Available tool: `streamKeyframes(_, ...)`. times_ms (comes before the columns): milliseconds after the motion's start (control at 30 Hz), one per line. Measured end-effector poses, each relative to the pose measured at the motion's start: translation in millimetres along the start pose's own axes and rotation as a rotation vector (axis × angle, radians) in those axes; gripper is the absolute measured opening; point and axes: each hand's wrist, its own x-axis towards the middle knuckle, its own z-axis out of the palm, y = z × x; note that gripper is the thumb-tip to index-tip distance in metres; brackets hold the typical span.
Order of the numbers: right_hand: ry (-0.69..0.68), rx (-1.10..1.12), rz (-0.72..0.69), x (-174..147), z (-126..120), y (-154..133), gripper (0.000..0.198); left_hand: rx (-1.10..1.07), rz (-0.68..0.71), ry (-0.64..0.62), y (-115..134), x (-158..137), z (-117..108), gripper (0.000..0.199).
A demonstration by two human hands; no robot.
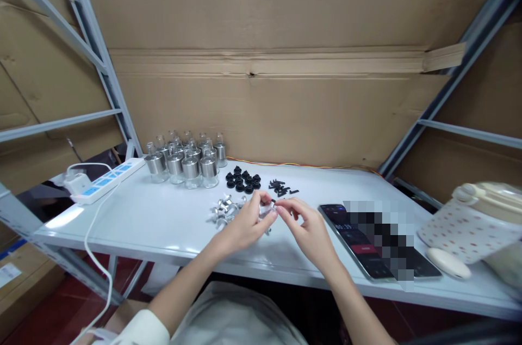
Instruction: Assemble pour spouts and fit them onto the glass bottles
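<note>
My left hand (pixel 247 223) pinches a small silver-and-clear nozzle-like piece (pixel 266 210) between thumb and fingers. At its right end, the closed fingertips of my right hand (pixel 304 225) meet it, where a tiny black bit (pixel 273 201) shows; the fingers partly hide it. Beside and partly behind my left hand lies a pile of similar silver pieces (pixel 223 209). Several small black bent parts (pixel 279 187) are scattered just beyond both hands. To their left sits a group of round black caps (pixel 244 180). Farther left stand several glass bottles with steel sleeves (pixel 191 168), all upright.
A white power strip (pixel 110 179) with a plugged-in charger and cable lies at the table's left. On the right are a large phone or tablet (pixel 354 241), a white oval object (pixel 448 263) and a dotted container (pixel 460 230). Cardboard (pixel 277 116) walls the back.
</note>
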Motion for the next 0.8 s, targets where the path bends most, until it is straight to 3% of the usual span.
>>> streamKeyframes(133, 0.272, -0.182, -0.031, -19, -15, 18, 0.02, 0.079, 0.038, 0.08, -10, 38, -19, 0.023)
streamKeyframes(200, 0.411, -0.25, -0.008, -33, -14, 28, 0.02, 0.05, -0.044, 0.106, -24, 60, -30, 0.021)
streamKeyframes(333, 0.519, -0.374, -0.102, -59, -17, 45, 0.017, 0.012, -0.135, 0.132, -56, 88, -44, 0.017)
streamKeyframes(433, 0.75, -0.658, 0.035, -77, -50, 64, 0.029, -0.002, -0.162, 0.203, -73, 92, -47, 0.018)
streamKeyframes(500, 0.829, -0.77, 0.139, -90, -82, 85, 0.04, -0.006, -0.176, 0.238, -78, 91, -47, 0.021)
streamKeyframes(633, 0.799, -0.9, 0.17, -112, -122, 122, 0.052, 0.011, -0.162, 0.202, -78, 96, -46, 0.021)
streamKeyframes(733, 0.678, -0.857, 0.296, -120, -119, 128, 0.047, 0.038, -0.137, 0.153, -76, 101, -43, 0.019)
streamKeyframes(800, 0.708, -0.764, 0.348, -118, -115, 122, 0.045, 0.061, -0.121, 0.163, -78, 105, -40, 0.021)
